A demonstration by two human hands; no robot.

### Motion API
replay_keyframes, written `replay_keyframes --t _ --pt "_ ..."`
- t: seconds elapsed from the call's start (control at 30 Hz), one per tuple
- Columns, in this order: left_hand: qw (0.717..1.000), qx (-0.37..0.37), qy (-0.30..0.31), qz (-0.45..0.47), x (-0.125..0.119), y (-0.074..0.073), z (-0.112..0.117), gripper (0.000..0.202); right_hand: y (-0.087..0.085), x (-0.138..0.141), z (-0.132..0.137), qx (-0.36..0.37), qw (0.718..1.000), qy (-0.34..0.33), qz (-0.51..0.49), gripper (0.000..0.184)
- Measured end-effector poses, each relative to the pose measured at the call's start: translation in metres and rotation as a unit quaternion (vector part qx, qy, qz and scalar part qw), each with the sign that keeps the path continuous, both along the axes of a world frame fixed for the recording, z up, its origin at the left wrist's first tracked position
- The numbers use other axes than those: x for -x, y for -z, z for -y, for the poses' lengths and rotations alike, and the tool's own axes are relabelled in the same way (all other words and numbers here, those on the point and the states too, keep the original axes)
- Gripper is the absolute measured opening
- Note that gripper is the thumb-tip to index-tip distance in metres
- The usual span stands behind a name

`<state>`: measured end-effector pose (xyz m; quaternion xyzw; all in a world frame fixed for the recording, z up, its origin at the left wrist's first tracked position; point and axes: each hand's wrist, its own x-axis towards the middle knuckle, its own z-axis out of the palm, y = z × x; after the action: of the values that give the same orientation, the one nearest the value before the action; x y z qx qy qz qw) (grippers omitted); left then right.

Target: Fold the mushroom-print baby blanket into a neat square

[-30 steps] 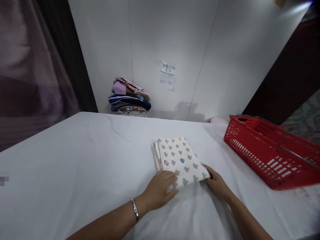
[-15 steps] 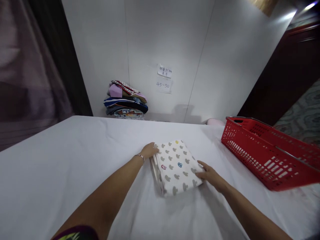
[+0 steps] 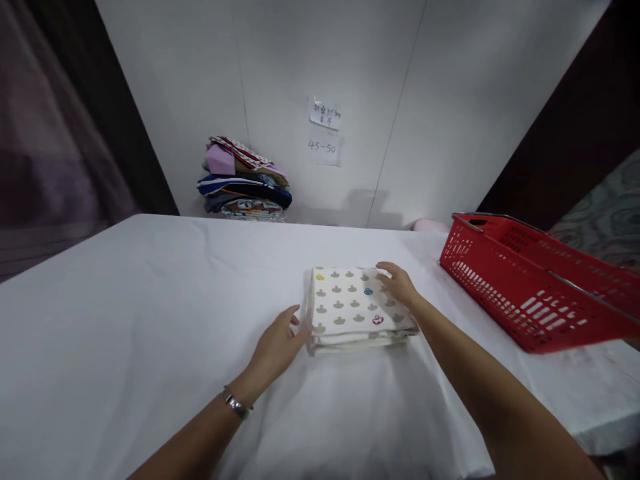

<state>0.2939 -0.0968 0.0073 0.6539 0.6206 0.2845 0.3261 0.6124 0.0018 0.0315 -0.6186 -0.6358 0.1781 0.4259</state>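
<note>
A folded white cloth [image 3: 350,307] with grey mouse-head prints lies on the white-covered table [image 3: 150,320], a little right of centre. My left hand [image 3: 277,343] rests on the table with its fingers stretched against the cloth's near left corner. My right hand [image 3: 397,283] lies flat on the cloth's far right corner, fingers spread. Neither hand grips anything. A silver bracelet [image 3: 235,402] sits on my left wrist.
A red plastic basket [image 3: 530,287] stands at the table's right edge. A stack of folded coloured clothes [image 3: 245,187] sits against the white wall behind the table, with paper notes [image 3: 325,130] taped beside it. A dark curtain hangs at left.
The cloth has turned about a quarter turn on the table. My left hand moved from its far left corner to the near left corner; my right hand went from the near right to the far right corner.
</note>
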Motion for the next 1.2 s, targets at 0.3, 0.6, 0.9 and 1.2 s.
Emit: replay_keyframes --t 0.3,0.6,0.9,1.2 --pt "0.933 -0.247 0.214 -0.15 -0.023 0.0 -0.012 0.022 0.017 -0.01 0.119 -0.046 0.978 -0.151 0.137 0.022" --pt "0.908 -0.285 0.205 -0.229 -0.027 -0.015 -0.011 0.021 0.032 -0.025 0.113 -0.132 0.955 -0.113 0.24 0.027" --pt "0.899 -0.304 0.191 -0.249 -0.021 0.002 -0.001 0.022 0.053 -0.041 0.125 -0.102 0.973 -0.063 0.198 0.028" --pt "0.911 -0.317 0.141 -0.224 -0.026 0.009 0.005 0.021 0.051 -0.028 0.138 0.049 0.985 0.107 0.123 0.043"
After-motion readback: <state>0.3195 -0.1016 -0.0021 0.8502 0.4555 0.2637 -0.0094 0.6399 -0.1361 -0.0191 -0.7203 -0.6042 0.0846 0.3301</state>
